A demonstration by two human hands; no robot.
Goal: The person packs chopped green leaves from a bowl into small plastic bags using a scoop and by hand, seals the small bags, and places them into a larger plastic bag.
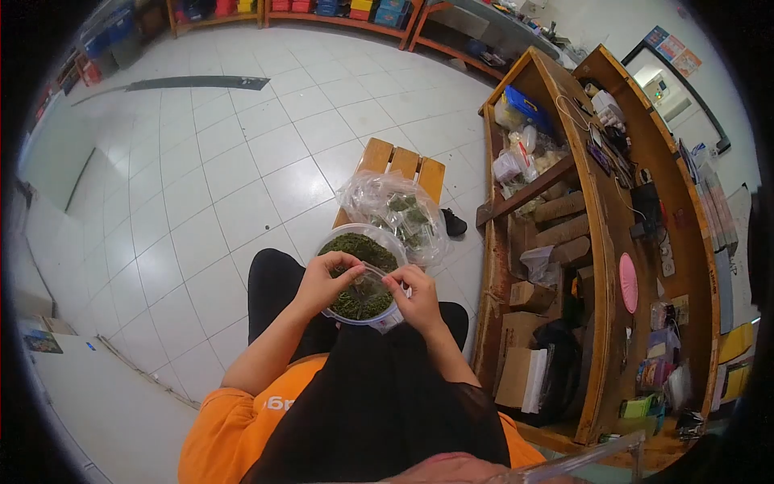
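Observation:
A small clear plastic bag (372, 279) is stretched between my hands above a round see-through tub (393, 245). My left hand (332, 281) pinches one side of its mouth, and the fingers of my right hand (415, 295) pinch the other. Dark green dried flakes (355, 252) fill much of the tub, which rests at my lap. Whether any flakes are in the small bag, I cannot tell. Just beyond the tub, a large clear plastic bag (363, 194) holds several small packets of green flakes (411, 214).
The large bag lies on a slatted wooden stool (431, 176), with a black shoe (455, 223) beside it. A wooden shelf unit (528, 185) full of boxes and bags stands at my right. White floor tiles (201, 173) spread ahead and left.

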